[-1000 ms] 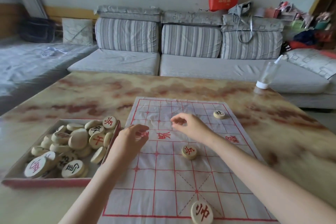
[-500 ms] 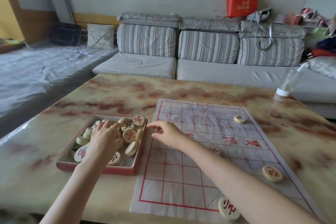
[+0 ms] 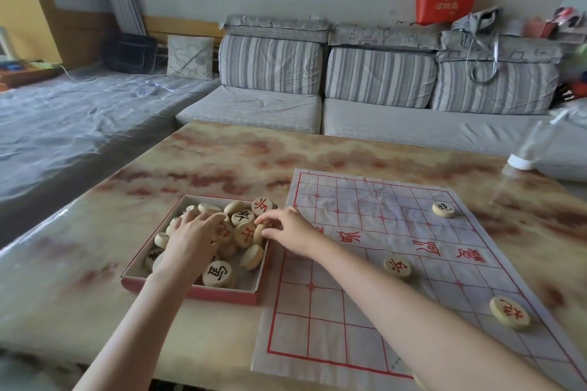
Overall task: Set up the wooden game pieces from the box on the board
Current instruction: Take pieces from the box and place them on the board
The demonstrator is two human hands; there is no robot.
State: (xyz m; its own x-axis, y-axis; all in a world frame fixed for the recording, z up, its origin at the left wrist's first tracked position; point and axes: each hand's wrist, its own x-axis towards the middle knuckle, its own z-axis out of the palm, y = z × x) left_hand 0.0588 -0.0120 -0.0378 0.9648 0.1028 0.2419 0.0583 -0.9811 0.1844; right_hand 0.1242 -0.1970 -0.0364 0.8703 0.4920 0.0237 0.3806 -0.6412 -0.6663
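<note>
A shallow red-edged box [image 3: 222, 294] on the table holds several round wooden pieces [image 3: 218, 273] with red or black characters. My left hand [image 3: 190, 240] lies flat on the pile, fingers spread. My right hand [image 3: 287, 230] reaches over the box's right wall, thumb and fingers pinching a piece [image 3: 259, 233] standing on edge. Right of the box lies the white paper board [image 3: 349, 320] with a red grid. Three pieces sit on it: a black-marked one [image 3: 443, 209] far right, a red one [image 3: 397, 267] mid-board, another red one [image 3: 509, 311] near the right edge.
The marbled tan table [image 3: 190, 165] runs out to a near edge at the bottom. A clear plastic bottle [image 3: 533, 149] stands at the table's far right corner. A grey striped sofa [image 3: 317, 98] runs behind the table.
My view has swung left. Both hands moved left off the board into the box; my right hand went from hovering mid-board to pinching a piece at the box's right wall.
</note>
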